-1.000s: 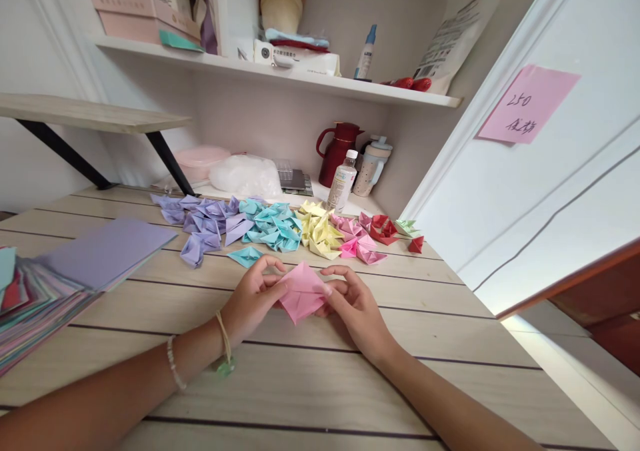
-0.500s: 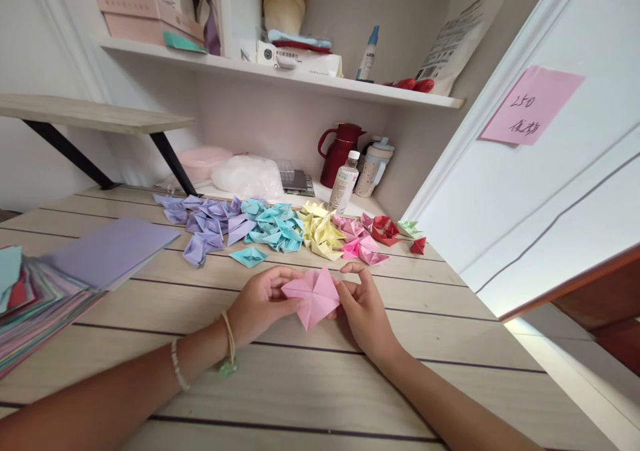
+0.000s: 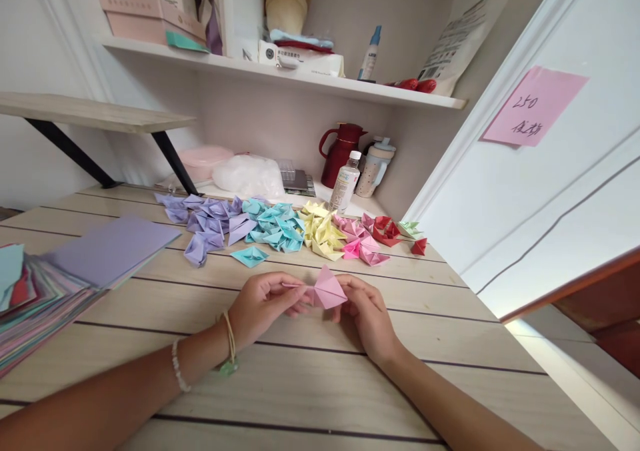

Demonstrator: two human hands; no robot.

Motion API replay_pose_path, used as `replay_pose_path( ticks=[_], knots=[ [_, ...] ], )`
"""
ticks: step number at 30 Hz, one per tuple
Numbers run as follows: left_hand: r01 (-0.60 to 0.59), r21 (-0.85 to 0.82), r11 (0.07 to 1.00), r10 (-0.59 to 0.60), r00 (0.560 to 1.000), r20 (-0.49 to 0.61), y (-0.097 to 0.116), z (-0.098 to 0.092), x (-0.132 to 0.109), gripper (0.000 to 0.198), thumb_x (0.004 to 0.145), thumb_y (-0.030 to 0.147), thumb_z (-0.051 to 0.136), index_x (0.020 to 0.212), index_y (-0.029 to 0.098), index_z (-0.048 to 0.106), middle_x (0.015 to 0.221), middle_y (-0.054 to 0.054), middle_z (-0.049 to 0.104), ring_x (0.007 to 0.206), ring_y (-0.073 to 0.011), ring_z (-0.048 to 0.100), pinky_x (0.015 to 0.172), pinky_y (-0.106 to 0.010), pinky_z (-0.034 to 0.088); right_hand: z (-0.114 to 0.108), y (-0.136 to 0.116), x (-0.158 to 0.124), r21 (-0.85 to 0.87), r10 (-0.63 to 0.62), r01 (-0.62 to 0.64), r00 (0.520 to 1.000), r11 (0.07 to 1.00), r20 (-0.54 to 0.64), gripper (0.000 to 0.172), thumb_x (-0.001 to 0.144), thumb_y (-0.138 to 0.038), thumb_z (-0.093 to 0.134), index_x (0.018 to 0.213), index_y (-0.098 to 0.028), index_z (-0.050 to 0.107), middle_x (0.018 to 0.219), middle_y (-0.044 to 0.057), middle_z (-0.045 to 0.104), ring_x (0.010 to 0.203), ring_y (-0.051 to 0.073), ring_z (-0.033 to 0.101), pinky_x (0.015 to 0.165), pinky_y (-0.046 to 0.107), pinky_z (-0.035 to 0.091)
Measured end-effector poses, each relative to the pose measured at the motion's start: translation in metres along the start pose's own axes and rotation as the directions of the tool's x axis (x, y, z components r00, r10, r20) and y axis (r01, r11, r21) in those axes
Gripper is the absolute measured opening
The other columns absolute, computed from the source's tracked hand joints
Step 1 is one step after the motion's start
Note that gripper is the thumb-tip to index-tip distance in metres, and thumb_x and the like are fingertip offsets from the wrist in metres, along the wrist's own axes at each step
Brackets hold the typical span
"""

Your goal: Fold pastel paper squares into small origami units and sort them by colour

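Note:
Between my hands, above the wooden table, is a folded pink origami paper (image 3: 329, 289) with one point standing up. My left hand (image 3: 267, 305) pinches its flattened left part between thumb and fingers. At the paper's right side, my right hand (image 3: 367, 314) has its thumb and fingers closed on the edge; some fingertips are hidden behind it. Beyond the hands lie folded paper boats grouped by colour: purple (image 3: 210, 221), blue (image 3: 277, 225), yellow (image 3: 321, 229), pink (image 3: 369, 244) and red (image 3: 386, 231) ones. A single blue boat (image 3: 249, 256) sits closer to me.
At the left, a stack of coloured paper (image 3: 45, 317) lies beside purple sheets (image 3: 115, 247). A small raised shelf (image 3: 95, 114) stands over the table's back left. Behind the boats are a clear bottle (image 3: 345, 183), a red jug (image 3: 341, 154) and a pale tumbler (image 3: 374, 169).
The pink paper has gone from a spread four-pointed shape to a narrower one, its left part flattened and its lower point folded out of sight. Both hands have shifted slightly around it.

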State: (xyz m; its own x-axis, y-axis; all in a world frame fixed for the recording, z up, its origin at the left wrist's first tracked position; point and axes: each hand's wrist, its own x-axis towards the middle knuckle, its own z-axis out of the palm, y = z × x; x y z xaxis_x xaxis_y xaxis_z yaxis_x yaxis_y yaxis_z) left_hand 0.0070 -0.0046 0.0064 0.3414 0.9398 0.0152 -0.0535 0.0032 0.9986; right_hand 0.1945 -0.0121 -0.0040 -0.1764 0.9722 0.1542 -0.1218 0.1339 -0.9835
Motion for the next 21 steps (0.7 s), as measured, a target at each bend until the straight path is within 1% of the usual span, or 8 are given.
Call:
replay_pose_path(
  ticks=[3, 6, 8, 11, 14, 17, 21],
  knots=[
    [-0.033, -0.011, 0.999, 0.032, 0.999, -0.029, 0.001, 0.000, 0.002, 0.025, 0.070, 0.032, 0.066, 0.084, 0.012, 0.063, 0.082, -0.009, 0.071, 0.074, -0.0179, 0.066, 0.067, -0.028, 0.051, 0.000, -0.002, 0.001, 0.007, -0.010, 0.010, 1.000, 1.000, -0.001, 0.034, 0.081, -0.043, 0.046, 0.084, -0.013, 0.062, 0.058, 0.002, 0.057, 0.049, 0.013, 0.052, 0.052, 0.025, 0.043],
    [-0.047, 0.031, 0.998, 0.048, 0.998, -0.033, 0.002, 0.000, 0.002, 0.021, 0.066, 0.028, 0.070, 0.079, 0.013, 0.062, 0.077, -0.007, 0.070, 0.070, -0.0153, 0.064, 0.065, -0.025, 0.050, 0.003, -0.003, 0.001, -0.037, 0.003, -0.005, 0.999, 0.999, -0.053, 0.033, 0.076, -0.042, 0.057, 0.098, -0.017, 0.058, 0.058, -0.002, 0.055, 0.047, 0.011, 0.051, 0.050, 0.023, 0.042],
    [-0.052, 0.040, 0.998, 0.053, 0.998, -0.029, 0.001, 0.000, 0.002, 0.020, 0.067, 0.027, 0.069, 0.077, 0.013, 0.061, 0.073, -0.005, 0.069, 0.066, -0.0139, 0.063, 0.063, -0.024, 0.049, 0.004, -0.005, 0.001, -0.070, 0.001, -0.004, 0.999, 0.998, -0.052, 0.035, 0.076, -0.041, 0.059, 0.103, -0.019, 0.056, 0.061, -0.002, 0.057, 0.049, 0.012, 0.053, 0.049, 0.023, 0.042],
    [-0.082, 0.048, 0.995, 0.084, 0.996, -0.041, -0.001, -0.001, 0.003, 0.019, 0.069, 0.028, 0.067, 0.079, 0.013, 0.061, 0.071, -0.005, 0.067, 0.065, -0.0130, 0.062, 0.062, -0.024, 0.049, 0.004, -0.008, -0.001, -0.159, -0.004, 0.005, 1.000, 0.987, 0.004, 0.031, 0.080, -0.042, 0.052, 0.095, -0.017, 0.064, 0.071, 0.003, 0.063, 0.054, 0.012, 0.055, 0.055, 0.025, 0.045],
    [-0.122, 0.067, 0.990, 0.126, 0.990, -0.063, -0.001, -0.002, 0.004, 0.018, 0.070, 0.028, 0.066, 0.079, 0.013, 0.060, 0.071, -0.004, 0.066, 0.065, -0.0125, 0.060, 0.063, -0.024, 0.048, 0.005, -0.010, -0.003, -0.205, 0.010, 0.004, 0.998, 0.979, 0.067, 0.032, 0.083, -0.041, 0.049, 0.090, -0.016, 0.068, 0.077, 0.005, 0.066, 0.059, 0.013, 0.056, 0.061, 0.027, 0.046],
    [-0.140, 0.066, 0.988, 0.145, 0.987, -0.065, 0.001, -0.002, 0.004, 0.018, 0.072, 0.029, 0.064, 0.077, 0.013, 0.060, 0.069, -0.003, 0.064, 0.063, -0.0121, 0.059, 0.061, -0.024, 0.048, 0.006, -0.010, -0.003, -0.218, 0.045, -0.026, 0.995, 0.976, 0.084, 0.031, 0.079, -0.040, 0.055, 0.094, -0.015, 0.068, 0.079, 0.006, 0.066, 0.062, 0.013, 0.056, 0.060, 0.026, 0.045],
    [-0.140, 0.075, 0.987, 0.145, 0.987, -0.069, 0.002, -0.002, 0.003, 0.018, 0.073, 0.031, 0.062, 0.078, 0.013, 0.059, 0.067, -0.003, 0.063, 0.062, -0.0122, 0.058, 0.060, -0.024, 0.047, 0.008, -0.010, -0.003, -0.239, 0.077, -0.057, 0.994, 0.969, 0.078, 0.034, 0.074, -0.041, 0.062, 0.096, -0.015, 0.067, 0.074, 0.005, 0.066, 0.061, 0.012, 0.054, 0.057, 0.024, 0.044]
  ],
)
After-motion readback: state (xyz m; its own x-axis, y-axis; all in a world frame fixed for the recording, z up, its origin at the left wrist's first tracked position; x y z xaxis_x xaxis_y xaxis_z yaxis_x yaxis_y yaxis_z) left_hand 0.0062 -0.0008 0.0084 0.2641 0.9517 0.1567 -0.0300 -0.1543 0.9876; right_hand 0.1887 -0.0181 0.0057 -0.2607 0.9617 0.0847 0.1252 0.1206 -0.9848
